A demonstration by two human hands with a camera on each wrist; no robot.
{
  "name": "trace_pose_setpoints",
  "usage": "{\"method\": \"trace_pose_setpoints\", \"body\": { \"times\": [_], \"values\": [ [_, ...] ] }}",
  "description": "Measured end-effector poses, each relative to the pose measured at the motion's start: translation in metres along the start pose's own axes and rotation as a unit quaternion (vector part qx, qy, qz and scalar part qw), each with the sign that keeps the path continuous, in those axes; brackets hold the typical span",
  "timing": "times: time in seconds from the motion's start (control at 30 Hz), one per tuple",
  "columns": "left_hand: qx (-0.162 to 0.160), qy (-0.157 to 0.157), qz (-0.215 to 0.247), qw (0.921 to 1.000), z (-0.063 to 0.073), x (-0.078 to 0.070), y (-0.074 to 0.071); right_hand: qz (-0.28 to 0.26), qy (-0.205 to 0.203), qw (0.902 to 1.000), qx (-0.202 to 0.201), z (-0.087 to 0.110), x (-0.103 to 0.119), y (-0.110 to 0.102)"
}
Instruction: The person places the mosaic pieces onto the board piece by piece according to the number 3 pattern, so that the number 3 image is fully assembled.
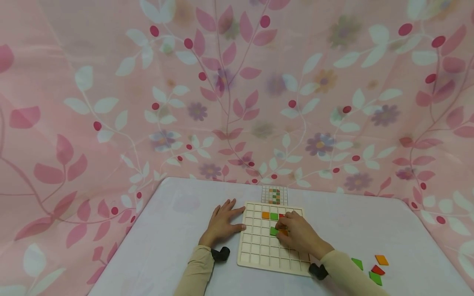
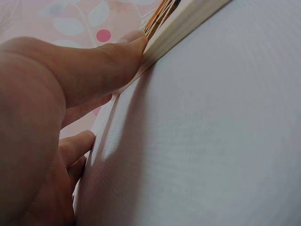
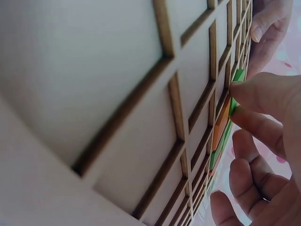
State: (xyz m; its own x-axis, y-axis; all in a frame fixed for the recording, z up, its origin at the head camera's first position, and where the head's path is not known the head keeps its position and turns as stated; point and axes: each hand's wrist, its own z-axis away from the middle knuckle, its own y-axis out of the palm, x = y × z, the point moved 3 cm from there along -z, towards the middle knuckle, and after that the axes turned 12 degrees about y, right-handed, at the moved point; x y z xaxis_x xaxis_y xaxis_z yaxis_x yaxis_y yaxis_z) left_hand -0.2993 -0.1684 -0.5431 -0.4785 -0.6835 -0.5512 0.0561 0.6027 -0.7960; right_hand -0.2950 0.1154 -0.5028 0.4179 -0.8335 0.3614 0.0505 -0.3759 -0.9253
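Observation:
A pale wooden grid board (image 1: 255,248) lies on the table. My left hand (image 1: 221,225) rests beside it with fingers spread, thumb and index fingertip at the board's left edge; the left wrist view shows the thumb (image 2: 108,66) against the side. Over the board's right half, my right hand (image 1: 301,234) pinches a green tile (image 1: 273,231) between thumb and index finger, down at the grid. Beside it an orange tile (image 1: 283,232) is partly hidden by the fingers. In an upper row sit an orange tile (image 1: 266,215), a green tile (image 1: 274,216) and a red piece (image 1: 282,216).
A printed pattern card (image 1: 275,194) with coloured squares lies behind the board's far edge. On the table at right are loose pieces: green (image 1: 357,263), orange (image 1: 382,260), red (image 1: 378,270) and another green (image 1: 375,278). A flowered pink curtain (image 1: 237,102) hangs behind the table.

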Motion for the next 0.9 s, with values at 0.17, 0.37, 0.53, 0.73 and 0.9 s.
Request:
{"method": "trace_pose_setpoints", "body": {
  "times": [0.17, 0.37, 0.53, 0.73, 0.9],
  "values": [
    [-0.001, 0.001, -0.001, 1.0000, -0.001, -0.001, -0.001, -0.008, -0.009, 0.9999, 0.005, 0.001, 0.000, -0.001],
    [-0.001, 0.003, -0.003, 1.0000, -0.001, 0.000, -0.001, -0.009, -0.006, 0.9999, 0.010, 0.000, -0.001, -0.001],
    [-0.001, 0.003, 0.003, 1.0000, 0.000, 0.001, 0.000, -0.005, 0.002, 0.9999, 0.009, -0.001, 0.000, 0.001],
    [0.004, 0.001, -0.003, 1.0000, 0.000, 0.003, 0.002, -0.010, 0.013, 0.9998, 0.007, -0.002, 0.005, 0.006],
    [0.004, 0.001, -0.005, 1.0000, -0.001, 0.003, 0.002, -0.008, -0.009, 0.9999, -0.010, -0.001, 0.010, 0.006]
  ]
}}
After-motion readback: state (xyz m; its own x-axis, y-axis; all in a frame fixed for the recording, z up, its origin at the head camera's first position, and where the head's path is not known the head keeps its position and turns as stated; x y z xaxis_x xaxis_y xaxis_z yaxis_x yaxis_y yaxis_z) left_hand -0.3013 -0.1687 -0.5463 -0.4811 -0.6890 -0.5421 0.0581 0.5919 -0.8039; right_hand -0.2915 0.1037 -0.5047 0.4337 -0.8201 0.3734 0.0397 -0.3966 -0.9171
